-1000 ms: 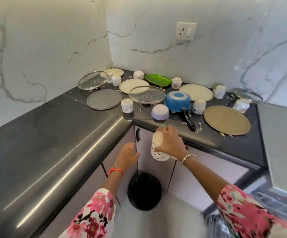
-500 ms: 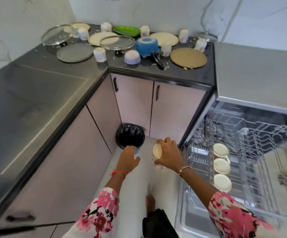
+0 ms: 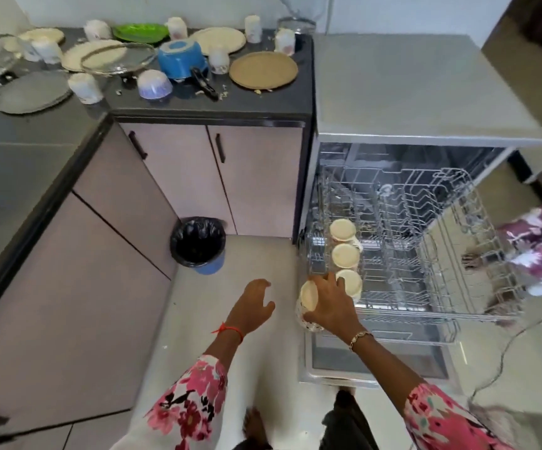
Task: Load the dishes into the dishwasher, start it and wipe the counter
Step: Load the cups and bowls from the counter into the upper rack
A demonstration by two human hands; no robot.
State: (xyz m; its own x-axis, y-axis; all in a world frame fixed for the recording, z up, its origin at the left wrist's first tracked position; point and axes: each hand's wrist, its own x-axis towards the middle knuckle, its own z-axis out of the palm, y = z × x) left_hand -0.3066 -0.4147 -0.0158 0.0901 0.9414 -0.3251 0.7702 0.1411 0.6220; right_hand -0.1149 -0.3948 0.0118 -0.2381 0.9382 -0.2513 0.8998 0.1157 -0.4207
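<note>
Open floor (image 3: 198, 319) runs between the cabinets (image 3: 68, 271) at 9 o'clock and the pulled-out rack (image 3: 425, 315) at 3 o'clock. The right grip (image 3: 328, 303) clasps one tilted cup (image 3: 308, 298) at the rack's near-left corner. The left grip (image 3: 253, 303) hangs loose-fingered and empty over the floor. Three cups (image 3: 346, 254) line the rack's left edge. One black-lined bin (image 3: 198, 245) stands at 11 o'clock from the left grip.

R hand (image 3: 329, 303) gripping, L hand (image 3: 254, 305) relaxed.

no text, label, brand or number can be read on anything here.
</note>
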